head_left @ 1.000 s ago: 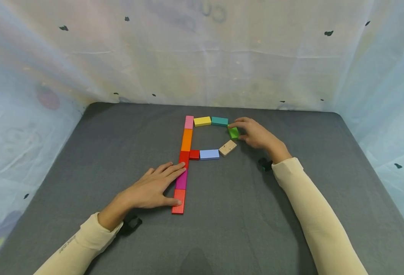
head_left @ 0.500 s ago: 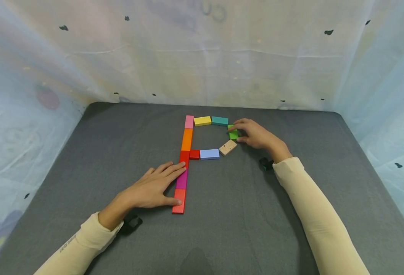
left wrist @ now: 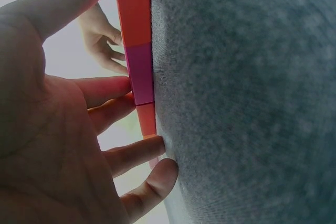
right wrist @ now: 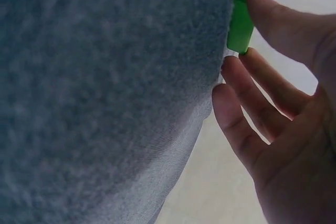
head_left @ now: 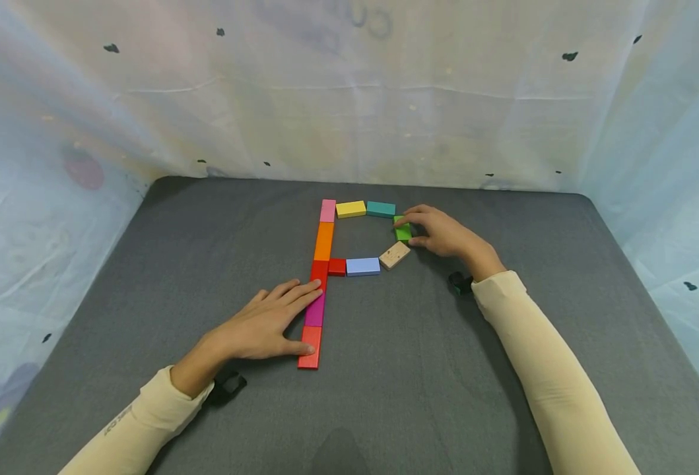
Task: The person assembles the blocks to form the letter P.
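A column of flat blocks runs up the middle: pink (head_left: pixel 328 211), orange (head_left: pixel 323 241), red (head_left: pixel 319 270), magenta (head_left: pixel 314 315) and coral-red (head_left: pixel 309 358). My left hand (head_left: pixel 266 322) lies spread beside this column, its fingertips touching the red and magenta blocks and its thumb on the coral-red one. With thumb and fingers my right hand (head_left: pixel 442 232) pinches a green block (head_left: pixel 403 232); the right wrist view shows the thumb against that green block (right wrist: pixel 242 22). Just below it lies a plain wooden block (head_left: pixel 394 255), set at a slant.
Yellow (head_left: pixel 350 210) and teal (head_left: pixel 381 209) blocks extend right from the column's top. Lower down, a small red block (head_left: pixel 337 267) and a light blue block (head_left: pixel 363 267) form another row. Everything lies on a grey cloth-covered table (head_left: pixel 397 396), with pale curtains (head_left: pixel 349 119) around it.
The green block has turned from a slight slant to nearly upright and shifted slightly left, with my right fingers on it. My left hand has stayed in place.
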The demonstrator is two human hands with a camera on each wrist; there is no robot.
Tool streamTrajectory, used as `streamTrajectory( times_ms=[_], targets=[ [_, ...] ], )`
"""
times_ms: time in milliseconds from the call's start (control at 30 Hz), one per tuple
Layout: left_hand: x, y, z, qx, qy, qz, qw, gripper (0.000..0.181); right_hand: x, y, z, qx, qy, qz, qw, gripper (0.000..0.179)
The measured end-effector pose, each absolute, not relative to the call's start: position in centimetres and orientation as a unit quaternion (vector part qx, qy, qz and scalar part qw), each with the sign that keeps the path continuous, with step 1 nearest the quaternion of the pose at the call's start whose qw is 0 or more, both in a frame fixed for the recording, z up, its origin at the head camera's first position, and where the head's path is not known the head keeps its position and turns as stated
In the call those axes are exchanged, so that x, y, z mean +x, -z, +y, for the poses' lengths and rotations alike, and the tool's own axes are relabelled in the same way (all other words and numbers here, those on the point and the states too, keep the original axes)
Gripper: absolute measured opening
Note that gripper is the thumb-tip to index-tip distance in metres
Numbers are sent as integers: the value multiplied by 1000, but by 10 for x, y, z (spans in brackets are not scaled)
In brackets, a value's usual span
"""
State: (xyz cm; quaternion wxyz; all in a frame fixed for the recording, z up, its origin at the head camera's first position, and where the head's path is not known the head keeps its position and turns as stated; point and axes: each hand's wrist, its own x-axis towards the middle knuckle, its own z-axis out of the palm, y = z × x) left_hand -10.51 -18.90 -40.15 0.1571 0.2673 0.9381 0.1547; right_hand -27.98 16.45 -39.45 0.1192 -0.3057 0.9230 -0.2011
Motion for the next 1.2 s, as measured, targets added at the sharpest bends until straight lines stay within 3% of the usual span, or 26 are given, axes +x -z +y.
streamTrajectory(
  times_ms=[433, 900, 1200],
  targets=[
    [-108, 404, -189, 263, -156, 939, 155, 98, -272, 390, 181, -282, 180, 935, 113, 55],
    [-114, 404, -186, 258, -156, 940, 157, 98, -263, 397, 225, -264, 165, 946, 87, 51],
    [-120, 402, -198, 263, -171, 937, 152, 90, -248, 407, 258, -242, 101, 965, 31, 45]
  ],
)
